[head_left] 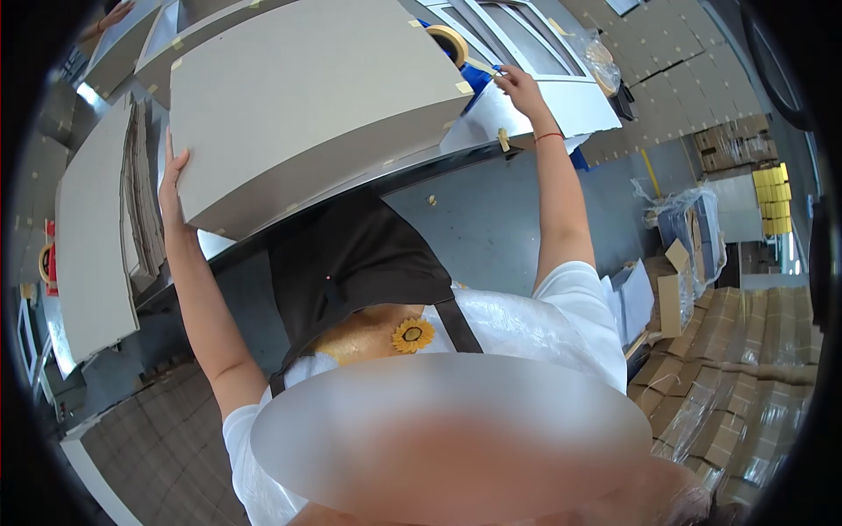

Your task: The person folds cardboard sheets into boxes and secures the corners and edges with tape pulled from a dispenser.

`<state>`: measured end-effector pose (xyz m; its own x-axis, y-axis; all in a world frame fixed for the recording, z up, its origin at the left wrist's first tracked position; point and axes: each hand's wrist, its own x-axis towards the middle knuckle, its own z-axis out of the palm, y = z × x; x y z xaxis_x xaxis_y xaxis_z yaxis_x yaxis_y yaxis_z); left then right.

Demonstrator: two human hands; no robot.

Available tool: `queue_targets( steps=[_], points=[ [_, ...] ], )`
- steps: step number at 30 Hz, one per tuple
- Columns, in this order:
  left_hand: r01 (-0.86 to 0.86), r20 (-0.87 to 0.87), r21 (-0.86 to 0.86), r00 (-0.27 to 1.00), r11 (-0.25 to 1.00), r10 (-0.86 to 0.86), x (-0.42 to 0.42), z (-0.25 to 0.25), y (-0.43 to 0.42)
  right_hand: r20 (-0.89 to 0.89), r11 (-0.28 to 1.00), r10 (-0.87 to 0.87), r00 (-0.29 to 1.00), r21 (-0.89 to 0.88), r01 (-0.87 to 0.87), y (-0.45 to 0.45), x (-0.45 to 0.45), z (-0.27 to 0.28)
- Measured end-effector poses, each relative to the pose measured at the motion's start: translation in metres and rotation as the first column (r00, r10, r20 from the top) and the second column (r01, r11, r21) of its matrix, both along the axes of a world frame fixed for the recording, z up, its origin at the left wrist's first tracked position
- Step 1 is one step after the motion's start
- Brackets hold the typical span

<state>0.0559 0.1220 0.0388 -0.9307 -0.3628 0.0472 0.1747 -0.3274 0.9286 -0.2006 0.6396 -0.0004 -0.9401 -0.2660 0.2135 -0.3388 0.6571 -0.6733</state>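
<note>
A large grey cardboard box (307, 88) lies on the workbench, with small pieces of tape along its edges. My left hand (174, 167) rests against the box's left side, fingers stretched out and thumb apart. To the right of the box, my right hand (519, 89) pinches the end of a strip of tape at a blue tape dispenser (475, 79). A roll of yellowish tape (449, 44) sits in that dispenser, close to the box's right edge.
Stacked cardboard sheets (101, 228) stand at the left. White framed panels (513, 39) lie behind the dispenser. Brown cartons (728, 377) fill the lower right, near a plastic-wrapped stack (693, 228). Another person's hand (110, 17) shows at the top left.
</note>
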Motion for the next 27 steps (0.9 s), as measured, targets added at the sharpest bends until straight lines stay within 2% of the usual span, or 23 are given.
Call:
queue_targets(
  steps=[1, 3, 5, 6, 7, 8, 9, 10, 11, 13, 14, 15, 16, 17, 18, 19, 21, 23, 24, 27],
  points=[
    [-0.016, 0.003, 0.006, 1.000, 1.000, 0.016, -0.001, -0.002, 0.000, 0.003, 1.000, 0.016, 1.000, 0.006, -0.016, 0.003, 0.002, 0.007],
    [0.060, -0.031, 0.057, 0.998, 0.997, -0.059, -0.002, -0.006, -0.005, -0.331, 0.929, 0.141, 0.933, 0.369, -0.010, 0.002, 0.003, 0.023],
    [-0.025, -0.002, -0.002, 1.000, 1.000, 0.025, -0.001, -0.002, 0.001, -0.477, 0.797, 0.402, 0.781, 0.603, -0.042, 0.016, -0.018, 0.024],
    [-0.022, -0.037, -0.029, 0.999, 0.999, 0.021, -0.003, -0.004, -0.003, -0.268, 0.649, 0.373, 0.888, 0.760, -0.043, 0.017, -0.021, 0.029],
    [-0.008, -0.066, -0.055, 0.998, 0.998, 0.005, -0.004, -0.011, -0.005, -0.111, 0.475, 0.346, 0.932, 0.877, -0.072, 0.023, -0.027, 0.022],
    [-0.004, -0.046, -0.040, 0.999, 0.999, 0.002, -0.006, -0.019, -0.007, -0.049, 0.402, 0.280, 0.959, 0.913, -0.071, 0.043, -0.045, 0.001],
    [-0.003, -0.040, -0.025, 0.999, 1.000, 0.002, -0.007, -0.022, -0.009, -0.087, 0.502, 0.163, 0.983, 0.865, -0.007, 0.040, -0.032, 0.013],
    [-0.055, -0.059, -0.016, 0.997, 0.998, 0.054, -0.004, -0.016, -0.007, -0.192, 0.539, 0.088, 0.978, 0.834, 0.115, 0.041, -0.038, 0.024],
    [-0.050, -0.045, -0.031, 0.998, 0.998, 0.049, -0.002, -0.008, -0.001, -0.273, 0.538, -0.119, 0.955, 0.791, 0.293, 0.002, -0.021, 0.058],
    [-0.059, -0.033, -0.044, 0.998, 0.997, 0.057, 0.000, -0.003, 0.004, -0.538, 0.741, 0.009, 0.843, 0.569, 0.356, -0.045, -0.031, 0.101],
    [-0.051, -0.049, -0.035, 0.998, 0.998, 0.049, -0.001, -0.005, 0.005, -0.478, 0.885, 0.056, 0.877, 0.429, 0.178, -0.090, -0.012, 0.134],
    [-0.039, -0.070, -0.029, 0.997, 0.999, 0.036, -0.003, -0.006, 0.004, -0.427, 0.968, 0.115, 0.897, 0.252, -0.004, -0.141, 0.011, 0.162],
    [-0.047, -0.076, -0.024, 0.996, 0.999, 0.045, -0.004, -0.008, 0.003, -0.322, 0.943, 0.330, 0.887, 0.068, -0.326, -0.176, 0.005, 0.172],
    [-0.027, -0.087, -0.003, 0.996, 1.000, 0.027, -0.005, -0.010, 0.003, -0.224, 0.853, 0.512, 0.829, 0.020, -0.521, -0.219, 0.019, 0.188],
    [-0.007, -0.098, 0.016, 0.995, 1.000, 0.009, -0.005, -0.012, 0.002, -0.118, 0.759, 0.630, 0.767, -0.112, -0.641, -0.264, 0.043, 0.195],
    [-0.017, -0.104, 0.021, 0.994, 1.000, 0.019, -0.006, -0.013, 0.001, -0.034, 0.643, 0.760, 0.649, -0.104, -0.759, -0.299, 0.046, 0.193],
    [0.014, -0.086, 0.010, 0.996, 1.000, -0.013, -0.006, -0.013, 0.000, 0.125, 0.538, 0.842, 0.525, -0.129, -0.833, -0.364, 0.067, 0.186],
    [-0.041, -0.096, -0.033, 0.995, 0.999, 0.038, -0.008, -0.016, 0.001, 0.221, 0.536, 0.836, 0.503, -0.128, -0.834, -0.418, 0.076, 0.170],
    [-0.088, -0.103, -0.078, 0.992, 0.993, 0.079, -0.010, -0.016, 0.000, 0.268, 0.556, 0.811, 0.521, -0.072, -0.828, -0.435, 0.086, 0.166],
    [-0.089, -0.151, 0.005, 0.985, 0.996, 0.088, -0.005, -0.006, 0.006, 0.335, 0.581, 0.760, 0.556, 0.031, -0.813, -0.468, 0.101, 0.152]
  ],
)
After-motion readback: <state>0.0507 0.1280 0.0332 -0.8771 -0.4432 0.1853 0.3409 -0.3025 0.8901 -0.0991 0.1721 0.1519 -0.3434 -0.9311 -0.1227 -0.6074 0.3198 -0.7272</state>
